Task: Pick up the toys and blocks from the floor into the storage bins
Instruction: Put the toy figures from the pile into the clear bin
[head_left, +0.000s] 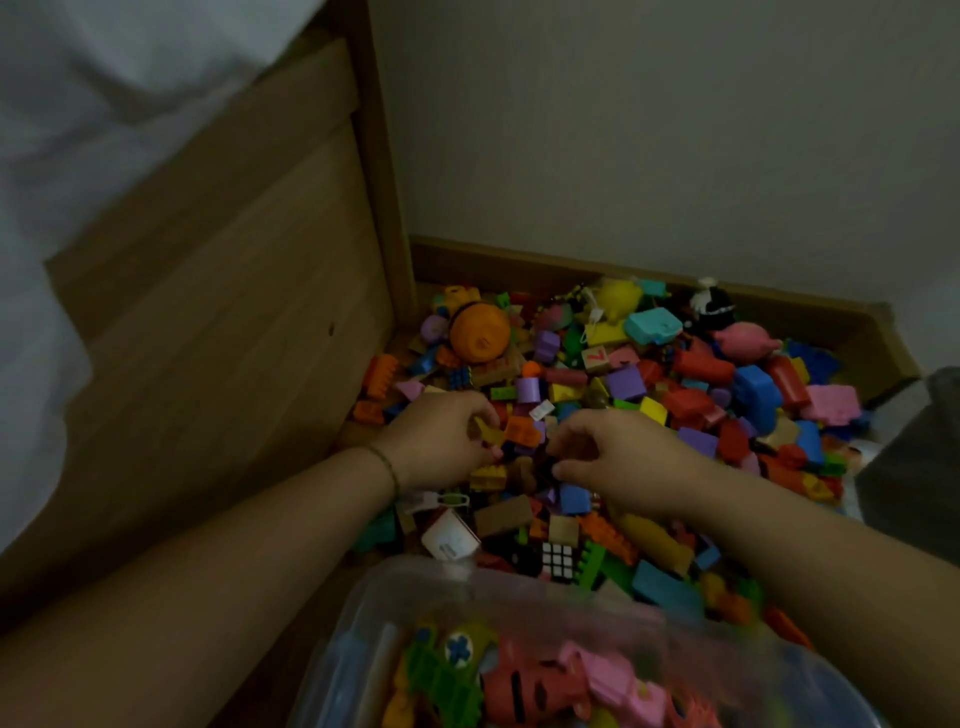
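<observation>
A dense pile of coloured blocks and toys (649, 395) covers the floor in the corner. My left hand (441, 441) reaches into the pile and its curled fingers pinch a yellow block (488, 431). My right hand (618, 457) hovers beside it with fingers curled over a small dark piece; the piece is mostly hidden. A clear plastic storage bin (395, 597) sits in front of me at the bottom edge, holding pink, green and salmon toys (545, 680).
A wooden bed frame (249, 322) walls off the left side, with white bedding above. A wooden skirting board runs along the grey wall behind the pile. A dark grey container (919, 457) stands at the right edge. An orange ball toy (478, 332) lies at the back.
</observation>
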